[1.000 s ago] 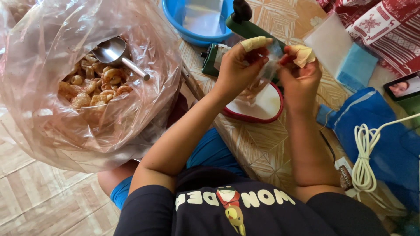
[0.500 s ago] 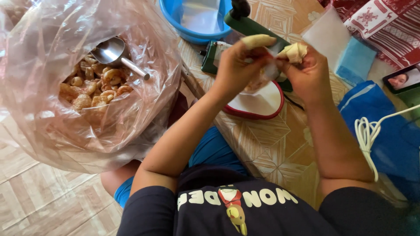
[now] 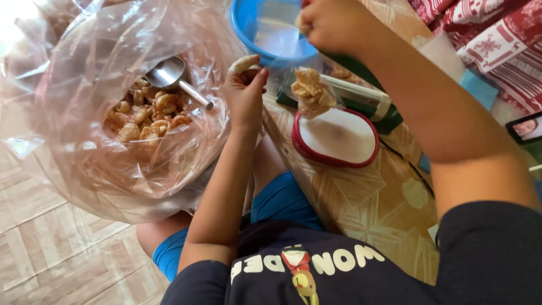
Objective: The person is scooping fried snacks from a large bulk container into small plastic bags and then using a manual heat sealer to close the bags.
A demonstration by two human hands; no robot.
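L hand (image 3: 247,90): fingers curled loosely, thumb w/ pale wrap on tip; cannot tell if it grips anything. It sits at the rim of the big clear plastic sack of curled orange-brown fried snacks (image 3: 144,116), just touching the sack's film. Inside sack: shiny metal scoop (image 3: 172,76) lying on the snacks, handle pointing toward L hand. R hand (image 3: 333,22): up at top of frame, fingers closed, over the round blue plastic basin (image 3: 248,34); what it grips is hidden by the frame edge & fingers. Small clear bag filled w/ same snacks (image 3: 313,93) lies btwn the hands, resting across the bar of the dark green sealer device (image 3: 372,104), neither hand on it. Just below bag: oval white tray w/ red rim (image 3: 336,138), on the tan patterned tabletop (image 3: 361,197). Far R: red-white patterned cloth (image 3: 485,34); phone (image 3: 528,129) at edge.
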